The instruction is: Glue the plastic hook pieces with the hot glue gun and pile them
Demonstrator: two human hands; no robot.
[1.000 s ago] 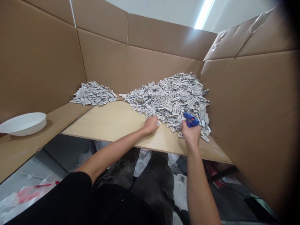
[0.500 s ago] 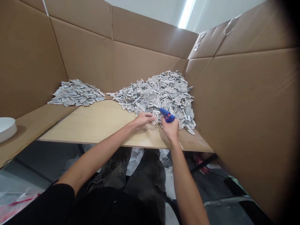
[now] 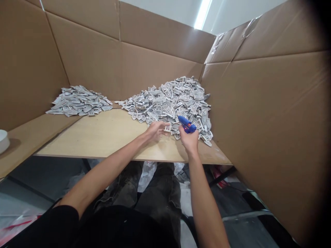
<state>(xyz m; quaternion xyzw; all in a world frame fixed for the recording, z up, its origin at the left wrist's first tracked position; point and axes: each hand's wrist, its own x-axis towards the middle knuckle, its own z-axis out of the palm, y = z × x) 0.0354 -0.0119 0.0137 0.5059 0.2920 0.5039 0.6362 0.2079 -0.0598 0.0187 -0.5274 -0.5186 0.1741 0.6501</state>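
My left hand (image 3: 156, 131) is closed by thumb and fingertips on a small pale slotted piece, buckle-like in shape (image 3: 167, 128); the fingers are a little blurred. Just to its right, my right hand (image 3: 189, 139) grips a blue gun-shaped tool (image 3: 186, 124) with a small red spot on it. The tool's front end points away and to the left, over the front of a large pile of similar grey-white pieces (image 3: 170, 103). Both hands are above the table board (image 3: 103, 134), near the pile's lower edge.
A smaller pile of like pieces (image 3: 80, 101) lies at the back left. Tall cardboard walls (image 3: 88, 58) enclose the back and sides. A white round dish (image 3: 3, 141) stands at the left edge. My legs (image 3: 160, 189) are below the board's front edge.
My left hand has turned the pale piece, which now shows less of its face. The tool has shifted slightly right relative to the piece. The whole view has moved a little.
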